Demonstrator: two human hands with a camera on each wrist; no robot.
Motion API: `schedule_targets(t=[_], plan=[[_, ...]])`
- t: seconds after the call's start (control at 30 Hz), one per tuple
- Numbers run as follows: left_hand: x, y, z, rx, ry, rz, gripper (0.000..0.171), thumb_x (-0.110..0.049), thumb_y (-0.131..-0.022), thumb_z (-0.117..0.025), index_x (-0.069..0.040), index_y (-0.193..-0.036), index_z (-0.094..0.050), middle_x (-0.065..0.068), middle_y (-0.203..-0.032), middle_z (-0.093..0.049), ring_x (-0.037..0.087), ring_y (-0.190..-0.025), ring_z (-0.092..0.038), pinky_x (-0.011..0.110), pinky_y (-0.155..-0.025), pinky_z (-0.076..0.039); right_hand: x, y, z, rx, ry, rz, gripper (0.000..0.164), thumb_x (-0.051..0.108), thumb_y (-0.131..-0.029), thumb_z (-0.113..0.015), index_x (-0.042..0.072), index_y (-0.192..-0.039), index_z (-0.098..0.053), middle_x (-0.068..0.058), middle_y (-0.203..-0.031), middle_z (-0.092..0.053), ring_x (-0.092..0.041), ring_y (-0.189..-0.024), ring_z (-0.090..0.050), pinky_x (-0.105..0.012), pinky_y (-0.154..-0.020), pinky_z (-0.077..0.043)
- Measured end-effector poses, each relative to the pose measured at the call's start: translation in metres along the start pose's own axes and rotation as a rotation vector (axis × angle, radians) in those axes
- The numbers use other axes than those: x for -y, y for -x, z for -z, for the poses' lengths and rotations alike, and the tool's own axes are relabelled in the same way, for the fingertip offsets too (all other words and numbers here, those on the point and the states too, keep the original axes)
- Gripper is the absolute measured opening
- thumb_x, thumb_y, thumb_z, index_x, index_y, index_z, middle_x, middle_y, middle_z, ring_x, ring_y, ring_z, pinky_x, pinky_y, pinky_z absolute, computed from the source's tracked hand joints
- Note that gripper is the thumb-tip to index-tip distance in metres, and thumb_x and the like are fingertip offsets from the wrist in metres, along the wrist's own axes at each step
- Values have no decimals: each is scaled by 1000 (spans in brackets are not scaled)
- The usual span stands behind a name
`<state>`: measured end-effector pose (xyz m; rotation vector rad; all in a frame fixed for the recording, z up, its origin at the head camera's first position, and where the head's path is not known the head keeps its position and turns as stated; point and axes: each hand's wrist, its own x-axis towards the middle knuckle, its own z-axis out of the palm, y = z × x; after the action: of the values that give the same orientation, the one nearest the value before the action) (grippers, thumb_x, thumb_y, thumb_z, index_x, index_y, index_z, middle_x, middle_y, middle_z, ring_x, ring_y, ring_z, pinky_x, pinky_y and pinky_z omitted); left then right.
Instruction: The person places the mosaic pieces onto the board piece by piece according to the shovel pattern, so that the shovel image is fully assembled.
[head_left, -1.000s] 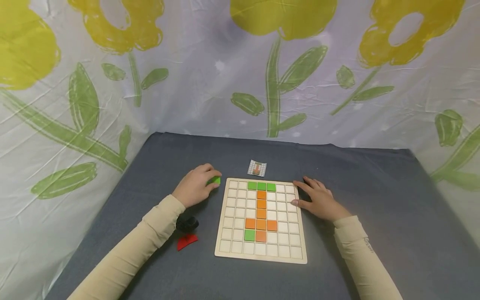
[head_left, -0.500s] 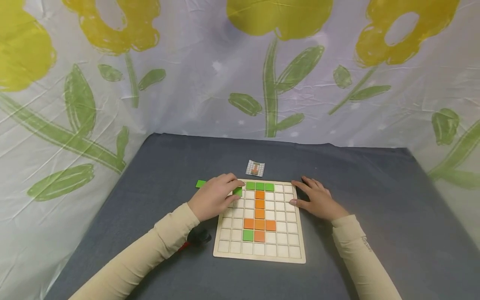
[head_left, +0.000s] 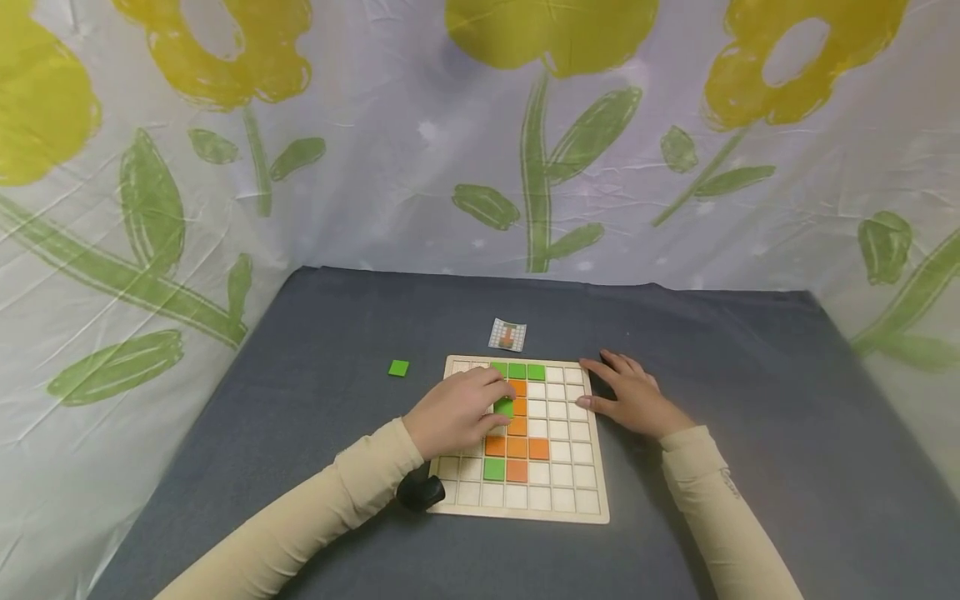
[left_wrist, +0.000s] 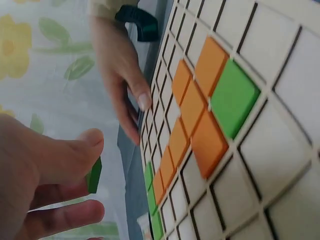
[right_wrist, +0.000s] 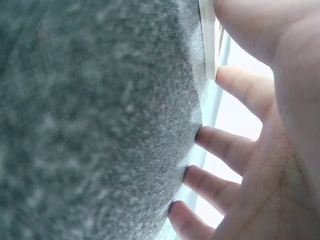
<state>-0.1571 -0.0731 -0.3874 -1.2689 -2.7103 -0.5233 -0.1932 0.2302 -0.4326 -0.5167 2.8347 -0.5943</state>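
My left hand [head_left: 459, 412] pinches a green square tile [head_left: 503, 407] between thumb and fingers, over the left-middle part of a wooden grid board [head_left: 577, 504]. In the left wrist view the same held tile [left_wrist: 93, 176] shows edge-on, apart from the board. Orange tiles [head_left: 517, 448] form an upright column with a crossbar low down. Green tiles [head_left: 517, 371] line the top row, and another green tile [head_left: 494, 469] lies lower left. My right hand [head_left: 636, 403] rests at the board's right edge, fingers spread. In the right wrist view its fingertips [right_wrist: 202, 135] touch the cloth beside the board's corner [right_wrist: 210, 70].
A loose green tile [head_left: 399, 368] lies on the dark cloth [head_left: 337, 333] left of the board. Behind the board is a small pattern card [head_left: 507, 335]. A black device [head_left: 420, 492] hangs under the left wrist, over the board's lower left corner. A flowered curtain [head_left: 375, 167] stands behind.
My left hand has carried the green tile rightward from beside the board to over it, uncovering a loose green tile. The red piece is now hidden by the left arm. The right hand stays put.
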Motion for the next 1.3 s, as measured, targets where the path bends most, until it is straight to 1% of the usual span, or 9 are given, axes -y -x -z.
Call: schedule_targets(t=[0.17,0.37,0.43,0.6,0.67,0.9,1.13,1.3], plan=[[-10,-4,-5,28,-7,-42,24,-25,-89,-69,-11,-109,-67,-2,-104,-63,14,-92,-59,30,-84,-48,2,-2,1,-5,13,-1,70,49,-91,-59,19,-149,-35,-23,-155,-21,-47,-141,-15,-68,-104,-18],[-22,-5,-14,90,-3,-74,25,-28,-90,-67,-12,-109,-68,-3,-102,-63,12,-92,-59,29,-83,-47,2,-3,1,-15,20,9,70,49,-91,-59,18,-149,-36,-24,-154,-22,-48,-140,-17,-68,-103,-19],[-25,-6,-19,103,-24,-82,24,-28,-90,-67,-13,-108,-68,-4,-100,-62,11,-91,-57,28,-80,-47,2,-3,1,-15,21,10,69,49,-91,-59,18,-149,-36,-24,-154,-22,-48,-139,-18,-68,-103,-19],[-34,-6,-28,127,-44,-109,22,-31,-91,-66,-16,-107,-68,-7,-93,-59,7,-80,-51,24,-71,-43,2,-2,1,-17,25,12,69,49,-91,-58,17,-148,-37,-25,-154,-23,-48,-139,-18,-68,-103,-19],[-36,-7,-30,140,-43,-126,22,-32,-91,-66,-16,-106,-67,-6,-92,-58,6,-78,-50,23,-71,-43,2,-1,1,-21,25,14,69,49,-91,-58,17,-148,-37,-25,-154,-23,-48,-139,-18,-68,-103,-19],[-39,-7,-41,163,-48,-159,20,-31,-90,-67,-16,-104,-67,-6,-92,-58,5,-78,-51,23,-75,-45,1,0,0,-34,23,28,69,48,-91,-59,16,-148,-37,-25,-153,-25,-48,-139,-19,-68,-103,-21],[-41,-5,-50,176,-37,-164,20,-32,-88,-69,-17,-102,-68,-6,-91,-58,4,-74,-49,20,-71,-42,-1,1,0,-34,27,30,70,48,-91,-59,16,-149,-37,-25,-153,-24,-48,-139,-19,-68,-102,-20],[-41,-4,-54,166,-38,-160,21,-35,-89,-69,-18,-102,-67,-6,-92,-57,4,-75,-47,19,-69,-40,1,1,0,-27,20,22,70,47,-91,-59,16,-149,-36,-25,-154,-23,-48,-140,-18,-68,-103,-20]])
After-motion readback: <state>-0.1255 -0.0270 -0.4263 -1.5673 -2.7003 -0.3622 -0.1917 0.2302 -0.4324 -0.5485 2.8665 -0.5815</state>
